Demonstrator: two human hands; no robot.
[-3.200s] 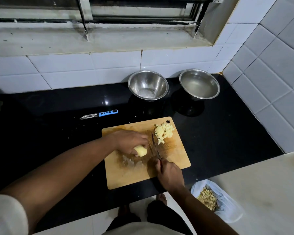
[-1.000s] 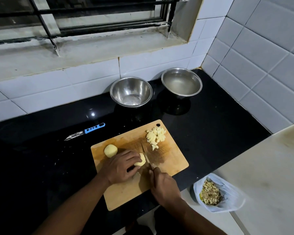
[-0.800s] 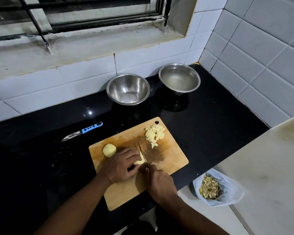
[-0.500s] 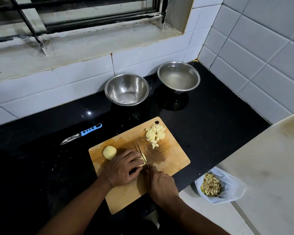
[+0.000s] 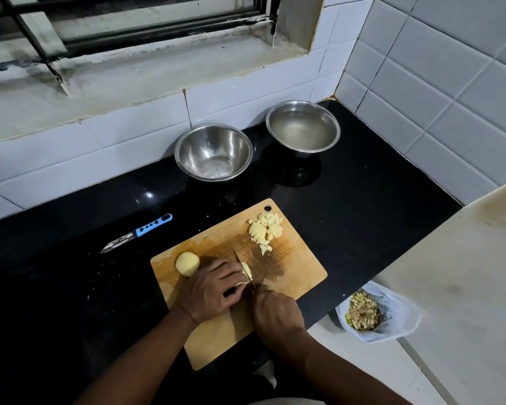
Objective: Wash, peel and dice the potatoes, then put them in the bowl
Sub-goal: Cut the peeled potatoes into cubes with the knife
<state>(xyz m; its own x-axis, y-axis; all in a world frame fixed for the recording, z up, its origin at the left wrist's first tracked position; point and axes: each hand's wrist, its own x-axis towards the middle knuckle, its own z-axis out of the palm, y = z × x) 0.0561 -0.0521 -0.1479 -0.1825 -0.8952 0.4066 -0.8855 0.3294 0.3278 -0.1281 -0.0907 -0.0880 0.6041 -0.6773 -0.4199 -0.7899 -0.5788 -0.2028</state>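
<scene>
Left hand: the left hand [image 5: 209, 290] lies on the cutting board [image 5: 300, 266], fingers curled over a potato piece [image 5: 247, 270] and pinning it to the wood.
Right hand: the right hand [image 5: 276, 312] is wrapped round the handle of a knife [image 5: 242, 267] (the handle itself is hidden in the fist); the blade stands on edge against the potato piece, just beside the left fingertips.
Peeled potato: a whole peeled potato [image 5: 187, 263] sits on the board's left part, touching the left hand's far side.
Diced potato: a heap of diced potato [image 5: 265, 231] lies near the board's far right corner, apart from the knife.
Bowls: an empty steel bowl [image 5: 213, 152] stands behind the board; a second bowl [image 5: 303, 128] to its right holds water.
Peeler: a blue-handled peeler [image 5: 138, 232] lies on the black counter [image 5: 371, 206], left of the board.
Peels: a plastic bag of peels [image 5: 374, 312] sits below the counter edge on the right.
</scene>
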